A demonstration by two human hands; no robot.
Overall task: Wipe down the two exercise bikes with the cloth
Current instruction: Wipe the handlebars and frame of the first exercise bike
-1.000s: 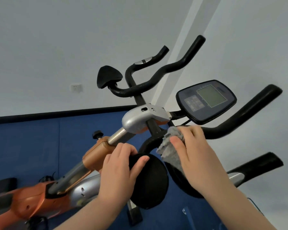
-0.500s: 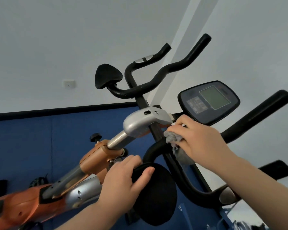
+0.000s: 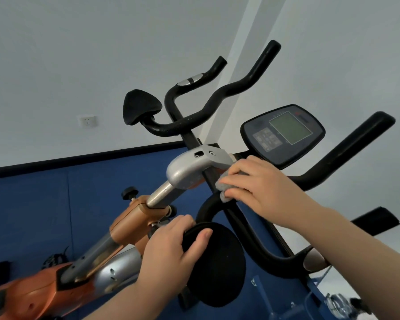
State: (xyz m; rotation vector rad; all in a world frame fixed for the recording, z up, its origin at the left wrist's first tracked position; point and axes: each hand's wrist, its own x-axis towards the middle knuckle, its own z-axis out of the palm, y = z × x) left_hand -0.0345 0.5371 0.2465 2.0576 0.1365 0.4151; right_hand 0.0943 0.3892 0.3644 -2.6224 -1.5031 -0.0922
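Right hand [image 3: 261, 188] presses cloth [image 3: 223, 187]; console [image 3: 283, 133] above

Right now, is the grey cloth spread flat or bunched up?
Bunched up. The cloth shows only as a crumpled wad under the right hand, which presses it on the black handlebar; most is hidden.

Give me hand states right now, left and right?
Left hand: grips the black elbow pad, thumb over its top edge.
Right hand: holds the grey cloth, pressing it on the black handlebar.

Bright, even, soft light; wide-angle view tilts and bends edges, lower corners slightly blurred.
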